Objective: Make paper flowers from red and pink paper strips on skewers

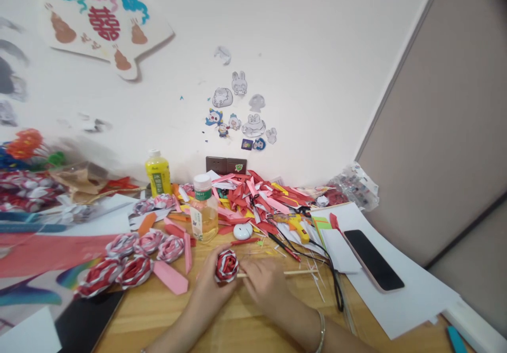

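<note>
Our left hand point(209, 276) curled round a red-and-white rose point(227, 266), our right hand point(266, 283) closed on the stick point(300, 273) beside it, glue gun point(299, 228) beyond the rose.

Room near, clutter far
Bare wood reaches from the left hand point(209, 275) toward the tabletop's point(233, 318) near edge — clear bottle point(204, 218) and paper strips point(241, 194) bar the far edge, black cord point(338, 289) and phone point(374, 259) the right

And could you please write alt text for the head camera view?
A left hand holds a red-and-white flower while the right hand grips a stick beside it, over a wooden table. Around them are more flowers, colored paper strips, two bottles, a glue gun and a phone.
</note>
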### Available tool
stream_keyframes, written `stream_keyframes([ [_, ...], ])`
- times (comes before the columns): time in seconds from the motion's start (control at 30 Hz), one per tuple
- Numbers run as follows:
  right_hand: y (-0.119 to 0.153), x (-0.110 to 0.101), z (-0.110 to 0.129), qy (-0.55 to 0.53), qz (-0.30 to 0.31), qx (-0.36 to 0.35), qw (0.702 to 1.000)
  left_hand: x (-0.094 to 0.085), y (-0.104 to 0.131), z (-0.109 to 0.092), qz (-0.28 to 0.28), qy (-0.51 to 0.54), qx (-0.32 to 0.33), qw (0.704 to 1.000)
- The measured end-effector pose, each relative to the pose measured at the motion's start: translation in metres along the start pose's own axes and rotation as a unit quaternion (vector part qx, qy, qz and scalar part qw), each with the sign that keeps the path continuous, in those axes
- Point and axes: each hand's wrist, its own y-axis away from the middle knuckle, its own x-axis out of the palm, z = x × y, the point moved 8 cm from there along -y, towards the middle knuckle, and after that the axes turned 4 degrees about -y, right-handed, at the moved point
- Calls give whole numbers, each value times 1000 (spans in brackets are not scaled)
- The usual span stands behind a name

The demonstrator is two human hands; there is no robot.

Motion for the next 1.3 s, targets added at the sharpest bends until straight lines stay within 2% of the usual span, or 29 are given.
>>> stream_keyframes([
  [0.13,-1,-5,-1,-11,-24,4,1000,-5,-3,-11,-13,-49,40,998],
  [0.27,-3,-22,-17,-4,-80,95,992,1,-2,-12,20,-52,43,998],
  [0.33,-5,-28,-17,1,-92,95,991,4,1,-12,40,-54,43,997],
  [0.53,-12,-27,-1,0,-59,34,998,14,9,-16,102,-70,66,990],
  [0.67,-10,-21,1,-28,-24,12,999,10,8,-24,79,-66,69,992],
  [0.87,-12,-22,3,4,1,-4,1000,8,6,-24,66,-52,65,994],
  [1.13,-13,-22,-4,44,5,12,999,11,7,-24,82,-80,71,991],
  [1.2,-19,-28,-9,80,18,39,996,11,6,-25,80,-96,70,990],
  [1.23,-23,-32,-16,106,39,73,991,10,5,-24,77,-108,68,989],
  [1.3,-29,-42,-43,168,104,187,962,8,4,-22,69,-134,65,986],
])
